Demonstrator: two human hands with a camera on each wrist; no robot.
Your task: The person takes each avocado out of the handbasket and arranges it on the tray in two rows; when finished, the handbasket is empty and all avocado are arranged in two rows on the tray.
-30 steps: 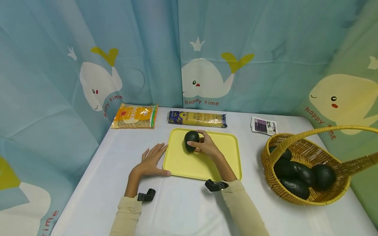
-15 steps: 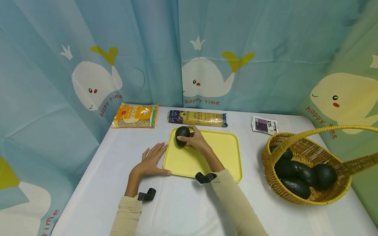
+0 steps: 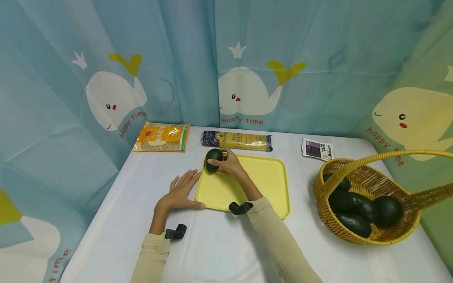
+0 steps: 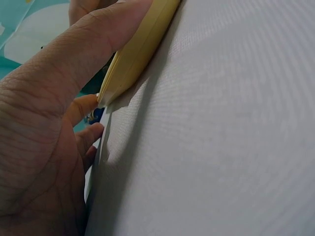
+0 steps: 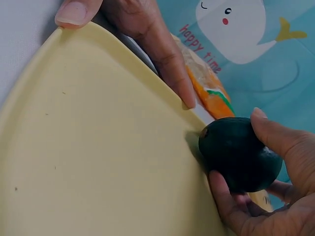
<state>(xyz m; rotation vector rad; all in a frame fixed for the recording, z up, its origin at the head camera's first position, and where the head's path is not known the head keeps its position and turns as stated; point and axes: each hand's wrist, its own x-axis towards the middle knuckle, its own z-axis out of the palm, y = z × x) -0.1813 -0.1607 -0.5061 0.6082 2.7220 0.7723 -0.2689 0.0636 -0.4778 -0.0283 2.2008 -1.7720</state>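
Note:
A dark green avocado (image 3: 212, 156) sits at the far left corner of the yellow tray (image 3: 260, 179). My right hand (image 3: 231, 163) holds it from the right; in the right wrist view the thumb and fingers curl round the avocado (image 5: 241, 155). My left hand (image 3: 179, 195) lies at the tray's near left corner with fingers spread. Its thumb touches the front rim and its fingertips touch the left rim. In the left wrist view, the thumb of my left hand (image 4: 54, 78) lies against the tray's edge (image 4: 140, 54).
At right stands a wicker basket (image 3: 323, 220) with a tall handle, holding several avocados (image 3: 354, 225). Behind the tray lie an orange bag of grain-like food (image 3: 162, 137), a long yellow pack of noodles (image 3: 244, 141) and a small white-and-purple packet (image 3: 317, 149). A curtain (image 3: 191, 47) hangs behind.
My right hand has moved the avocado left and away from me, from the tray's upper middle-left into its far left corner. My left hand has stayed in place.

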